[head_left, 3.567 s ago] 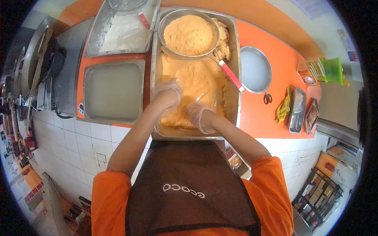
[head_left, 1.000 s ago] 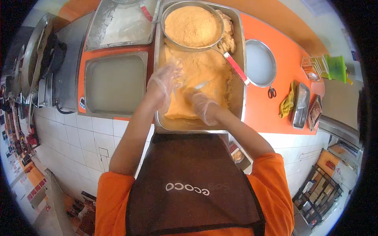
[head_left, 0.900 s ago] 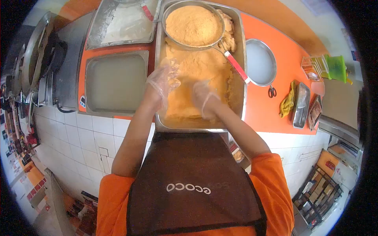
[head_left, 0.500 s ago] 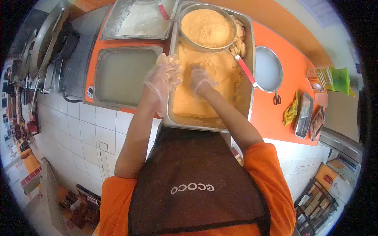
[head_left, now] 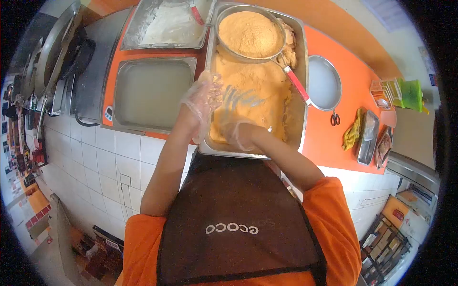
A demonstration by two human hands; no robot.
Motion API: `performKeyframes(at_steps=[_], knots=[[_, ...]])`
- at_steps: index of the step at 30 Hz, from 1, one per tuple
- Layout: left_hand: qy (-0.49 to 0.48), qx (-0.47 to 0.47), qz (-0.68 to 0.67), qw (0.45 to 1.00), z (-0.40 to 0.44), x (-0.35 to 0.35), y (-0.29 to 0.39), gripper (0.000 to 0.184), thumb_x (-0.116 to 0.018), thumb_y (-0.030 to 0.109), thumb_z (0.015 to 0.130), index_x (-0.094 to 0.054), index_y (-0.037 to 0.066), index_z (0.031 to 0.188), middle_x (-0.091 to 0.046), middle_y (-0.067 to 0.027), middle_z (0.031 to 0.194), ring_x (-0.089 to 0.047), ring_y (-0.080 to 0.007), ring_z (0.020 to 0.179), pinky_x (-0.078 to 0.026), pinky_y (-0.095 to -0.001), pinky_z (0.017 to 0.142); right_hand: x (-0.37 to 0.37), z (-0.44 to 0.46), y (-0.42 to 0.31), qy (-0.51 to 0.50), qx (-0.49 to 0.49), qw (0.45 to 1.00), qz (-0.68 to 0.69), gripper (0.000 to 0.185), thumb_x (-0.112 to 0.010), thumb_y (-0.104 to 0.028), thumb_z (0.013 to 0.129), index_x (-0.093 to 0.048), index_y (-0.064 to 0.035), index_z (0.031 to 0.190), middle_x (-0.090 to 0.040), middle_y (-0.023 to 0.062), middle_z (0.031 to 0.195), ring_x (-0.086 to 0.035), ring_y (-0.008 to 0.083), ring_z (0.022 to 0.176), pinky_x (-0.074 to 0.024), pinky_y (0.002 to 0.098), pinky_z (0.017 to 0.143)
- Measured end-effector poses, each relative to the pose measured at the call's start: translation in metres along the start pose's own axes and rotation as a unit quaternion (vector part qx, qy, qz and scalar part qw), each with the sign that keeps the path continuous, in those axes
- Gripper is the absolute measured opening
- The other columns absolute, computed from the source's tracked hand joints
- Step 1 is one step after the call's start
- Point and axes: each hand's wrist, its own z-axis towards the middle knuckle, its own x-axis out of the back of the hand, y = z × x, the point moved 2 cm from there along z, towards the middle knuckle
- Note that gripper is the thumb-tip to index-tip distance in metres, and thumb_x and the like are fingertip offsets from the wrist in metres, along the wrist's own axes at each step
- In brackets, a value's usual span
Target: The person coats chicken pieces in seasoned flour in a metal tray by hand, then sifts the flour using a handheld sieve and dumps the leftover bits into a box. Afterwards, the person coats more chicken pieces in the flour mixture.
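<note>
My left hand [head_left: 205, 99], in a clear plastic glove crusted with orange coating, is at the left rim of a deep metal pan [head_left: 303, 125]. Its fingers look spread, with nothing plainly held. My right hand [head_left: 239, 134], also gloved, is low in the orange flour mix [head_left: 267, 102] near the pan's front edge; its fingers are hidden and blurred. Above it, finger streaks bare the metal bottom. A round sieve [head_left: 281, 35] heaped with flour rests over the pan's far part, its red-and-white handle [head_left: 296, 86] pointing right. Coated pieces [head_left: 288, 47] lie behind the sieve.
On the left stands a metal pan of cloudy liquid [head_left: 152, 95]; behind it is a tray of white flour [head_left: 176, 28] with a red-handled tool [head_left: 196, 15]. To the right are a round bowl of pale liquid [head_left: 324, 83], scissors [head_left: 335, 118], a yellow cloth [head_left: 352, 133] and a metal tray [head_left: 368, 138].
My right hand has moved toward me through the flour, leaving bare streaks in the pan. My left hand has shifted slightly at the rim, its fingers now turned more to the right.
</note>
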Motion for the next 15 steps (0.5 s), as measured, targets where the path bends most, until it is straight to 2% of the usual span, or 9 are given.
performKeyframes(at_steps=[2, 4, 6, 8, 10, 11, 12, 13, 15], knots=[[0.019, 0.012, 0.034, 0.999, 0.003, -0.006, -0.004, 0.058, -0.050, 0.047, 0.093, -0.044, 0.005, 0.133, -0.053, -0.0078, 0.120, -0.052, -0.0202, 0.107, -0.042, -0.0363, 0.093, 0.017, -0.006, 0.005, -0.011, -0.007, 0.998, -0.065, 0.015, -0.057, -0.013, 0.078, -0.068, -0.0044, 0.072, -0.065, 0.0141, 0.077, -0.061, 0.0265, 0.068, -0.0480, 0.0372, 0.062], [0.027, 0.030, 0.066, 0.997, 0.008, -0.012, -0.013, 0.056, -0.051, 0.046, 0.093, -0.046, 0.005, 0.132, -0.055, -0.0071, 0.119, -0.053, -0.0203, 0.106, -0.042, -0.0358, 0.092, 0.043, -0.001, 0.024, -0.120, -0.075, 0.918, -0.369, 0.016, -0.057, -0.013, 0.077, -0.067, -0.0052, 0.068, -0.063, 0.0129, 0.070, -0.060, 0.0259, 0.065, -0.0480, 0.0358, 0.061], [0.029, 0.046, 0.101, 0.993, 0.018, -0.011, -0.025, 0.053, -0.051, 0.043, 0.093, -0.049, 0.005, 0.130, -0.057, -0.0073, 0.117, -0.054, -0.0205, 0.105, -0.042, -0.0345, 0.091, 0.020, -0.009, 0.046, -0.113, -0.081, 0.919, -0.368, 0.019, -0.058, -0.017, 0.077, -0.067, -0.0060, 0.065, -0.062, 0.0118, 0.064, -0.061, 0.0252, 0.064, -0.0478, 0.0373, 0.061], [0.016, 0.057, 0.267, 0.962, 0.026, -0.008, -0.031, 0.050, -0.046, 0.045, 0.095, -0.054, 0.002, 0.121, -0.060, -0.0099, 0.114, -0.056, -0.0213, 0.102, -0.042, -0.0334, 0.089, 0.007, -0.013, 0.017, -0.250, 0.017, 0.880, -0.404, 0.018, -0.058, -0.019, 0.078, -0.068, -0.0055, 0.072, -0.064, 0.0126, 0.067, -0.061, 0.0257, 0.065, -0.0481, 0.0379, 0.062], [-0.023, 0.016, 0.375, 0.927, 0.037, -0.006, -0.047, 0.047, -0.044, 0.041, 0.095, -0.056, 0.001, 0.117, -0.062, -0.0112, 0.112, -0.058, -0.0219, 0.100, -0.043, -0.0326, 0.087, 0.011, -0.035, 0.025, -0.044, -0.035, 0.981, -0.183, 0.019, -0.057, -0.019, 0.079, -0.067, -0.0043, 0.081, -0.065, 0.0135, 0.075, -0.062, 0.0267, 0.072, -0.0485, 0.0369, 0.067], [-0.054, -0.029, 0.404, 0.913, 0.044, -0.004, -0.060, 0.044, -0.046, 0.037, 0.095, -0.056, 0.001, 0.117, -0.063, -0.0111, 0.111, -0.058, -0.0222, 0.099, -0.044, -0.0324, 0.087, 0.015, -0.048, 0.034, 0.062, -0.058, 0.994, -0.065, 0.020, -0.056, -0.019, 0.080, -0.067, -0.0036, 0.085, -0.066, 0.0140, 0.079, -0.062, 0.0272, 0.076, -0.0487, 0.0364, 0.070], [-0.084, -0.076, 0.430, 0.896, 0.051, -0.004, -0.069, 0.041, -0.047, 0.033, 0.095, -0.056, 0.000, 0.117, -0.063, -0.0110, 0.110, -0.058, -0.0224, 0.099, -0.045, -0.0321, 0.086, 0.035, -0.054, 0.028, 0.061, -0.138, 0.988, -0.043, 0.021, -0.055, -0.018, 0.080, -0.065, -0.0036, 0.091, -0.065, 0.0150, 0.084, -0.062, 0.0285, 0.080, -0.0484, 0.0362, 0.073], [-0.142, -0.048, 0.553, 0.820, 0.058, -0.006, -0.078, 0.039, -0.047, 0.031, 0.094, -0.056, 0.000, 0.116, -0.063, -0.0126, 0.110, -0.059, -0.0228, 0.099, -0.046, -0.0333, 0.085, 0.067, -0.058, 0.009, 0.059, -0.217, 0.974, -0.019, 0.023, -0.054, -0.017, 0.081, -0.064, -0.0036, 0.097, -0.065, 0.0160, 0.089, -0.061, 0.0299, 0.084, -0.0480, 0.0359, 0.076], [-0.247, 0.013, 0.755, 0.607, 0.066, -0.012, -0.094, 0.037, -0.046, 0.027, 0.091, -0.057, 0.000, 0.114, -0.063, -0.0157, 0.110, -0.060, -0.0236, 0.099, -0.046, -0.0355, 0.084, 0.073, -0.077, 0.028, -0.016, -0.275, 0.958, -0.085, 0.027, -0.052, -0.015, 0.082, -0.060, -0.0038, 0.106, -0.064, 0.0176, 0.097, -0.060, 0.0317, 0.091, -0.0471, 0.0364, 0.081]])
